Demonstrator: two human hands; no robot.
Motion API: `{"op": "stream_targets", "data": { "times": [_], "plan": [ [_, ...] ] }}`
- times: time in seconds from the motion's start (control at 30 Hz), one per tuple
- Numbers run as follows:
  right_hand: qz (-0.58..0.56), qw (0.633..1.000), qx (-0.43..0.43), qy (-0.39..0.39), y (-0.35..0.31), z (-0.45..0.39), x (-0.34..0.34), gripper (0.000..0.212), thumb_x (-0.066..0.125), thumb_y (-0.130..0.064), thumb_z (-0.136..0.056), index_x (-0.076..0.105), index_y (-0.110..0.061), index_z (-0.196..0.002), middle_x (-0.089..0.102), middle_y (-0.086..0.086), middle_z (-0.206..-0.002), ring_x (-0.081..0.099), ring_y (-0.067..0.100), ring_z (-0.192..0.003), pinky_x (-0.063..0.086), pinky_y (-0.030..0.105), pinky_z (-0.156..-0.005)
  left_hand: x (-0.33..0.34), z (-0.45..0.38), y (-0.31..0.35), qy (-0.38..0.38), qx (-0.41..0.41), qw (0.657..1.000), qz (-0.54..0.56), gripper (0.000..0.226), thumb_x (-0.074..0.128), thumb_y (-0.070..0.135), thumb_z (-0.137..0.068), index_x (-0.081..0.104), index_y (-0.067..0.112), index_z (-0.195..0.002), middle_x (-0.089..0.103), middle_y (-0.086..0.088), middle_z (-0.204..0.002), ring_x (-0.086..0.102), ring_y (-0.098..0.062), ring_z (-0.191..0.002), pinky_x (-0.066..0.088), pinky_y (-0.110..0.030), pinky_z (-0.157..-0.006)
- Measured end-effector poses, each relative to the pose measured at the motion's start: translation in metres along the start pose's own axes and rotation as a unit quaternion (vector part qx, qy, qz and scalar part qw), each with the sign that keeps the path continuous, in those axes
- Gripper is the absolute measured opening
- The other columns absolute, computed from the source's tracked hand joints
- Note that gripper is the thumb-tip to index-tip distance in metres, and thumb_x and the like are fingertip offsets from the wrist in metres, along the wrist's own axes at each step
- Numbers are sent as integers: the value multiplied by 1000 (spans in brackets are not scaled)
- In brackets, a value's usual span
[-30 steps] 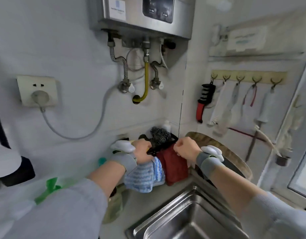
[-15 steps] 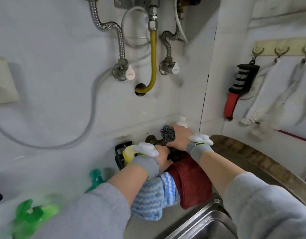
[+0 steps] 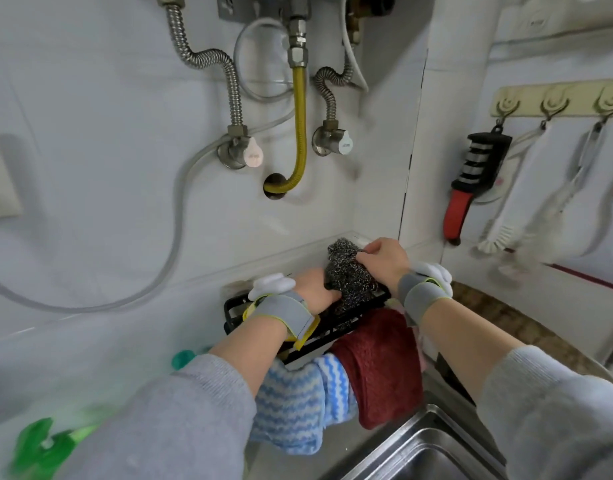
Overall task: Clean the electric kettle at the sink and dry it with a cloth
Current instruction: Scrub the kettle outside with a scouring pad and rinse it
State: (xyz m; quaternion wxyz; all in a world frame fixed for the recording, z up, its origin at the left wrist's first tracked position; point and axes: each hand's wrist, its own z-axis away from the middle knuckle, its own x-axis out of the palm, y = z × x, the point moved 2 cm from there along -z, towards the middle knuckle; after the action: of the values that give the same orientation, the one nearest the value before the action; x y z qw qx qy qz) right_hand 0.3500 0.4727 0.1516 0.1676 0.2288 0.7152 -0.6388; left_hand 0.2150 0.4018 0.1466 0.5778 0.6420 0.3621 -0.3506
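Both hands at the black wire rack [image 3: 336,323] mounted on the wall at centre frame, above the sink corner. Right hand [image 3: 384,259] has fingers curled onto the steel wool scrubber [image 3: 350,271], gripping its upper right side; the scrubber sits on top of the rack. Left hand [image 3: 313,289] is against the scrubber's left side, knuckles toward camera, fingers hidden behind it, so cannot tell if it grips or just touches. Both wrists wear grey straps with white sensor pieces on top. Yellow sponge edge [image 3: 307,336] peeks out under the left wrist strap, in the rack

Blue-white striped cloth [image 3: 298,410] hangs from the rack front, lower centre; dark red cloth [image 3: 384,372] hangs just beside it to the right, touching. Stainless sink [image 3: 419,452] at bottom right of frame, only its corner visible. Electric kettle not visible in this view

Upper frame: corrugated metal hoses and a yellow gas hose [image 3: 300,109] run down the wall, two valves with white knobs. Grey cable loops across left of frame. Right wall: hook rail [image 3: 557,102] with black-red knife sharpener [image 3: 471,181] and white brush [image 3: 499,233] hanging. Green blurred object [image 3: 45,445] bottom left, cannot identify
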Motion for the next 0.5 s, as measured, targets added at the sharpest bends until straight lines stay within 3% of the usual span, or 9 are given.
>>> {"op": "stream_targets", "data": {
  "times": [0.1, 0.27, 0.4, 0.5],
  "plan": [
    [-47, 999, 10, 4, 5, 0, -1, 21, 65, -21, -82, 64, -13, -102, 62, 3, -97, 57, 19, -91, 43, 25, -77, 2, -7, 4, 11, -25, 998, 55, 52, 59, 21, -92, 41, 6, -138, 49, -12, -140, 46, -28, -129, 35, -29, -99],
    [-107, 993, 6, -45, 3, 7, 3, 21, 55, -13, -86, 59, -9, -107, 57, 2, -86, 52, 12, -70, 42, 23, -56, 12, -18, 11, 24, -30, 993, 113, 46, 64, 9, -87, 50, 5, -130, 59, -14, -126, 55, -28, -119, 38, -25, -85],
    [-142, 986, 43, -72, 4, 5, 7, 24, 55, -23, -86, 55, -13, -107, 55, 8, -99, 50, 16, -79, 41, 27, -63, 19, -25, 8, 30, -33, 984, 175, 48, 68, 6, -83, 53, 7, -128, 64, -15, -121, 60, -29, -112, 44, -29, -89],
    [-138, 981, 67, -116, 8, 3, 11, 48, 69, -43, -77, 51, -14, -110, 58, 6, -103, 57, 21, -92, 44, 28, -67, 21, -32, 3, 13, -35, 990, 133, 43, 71, 13, -81, 60, 11, -123, 67, -11, -118, 63, -27, -107, 48, -37, -93]
  ]
}}
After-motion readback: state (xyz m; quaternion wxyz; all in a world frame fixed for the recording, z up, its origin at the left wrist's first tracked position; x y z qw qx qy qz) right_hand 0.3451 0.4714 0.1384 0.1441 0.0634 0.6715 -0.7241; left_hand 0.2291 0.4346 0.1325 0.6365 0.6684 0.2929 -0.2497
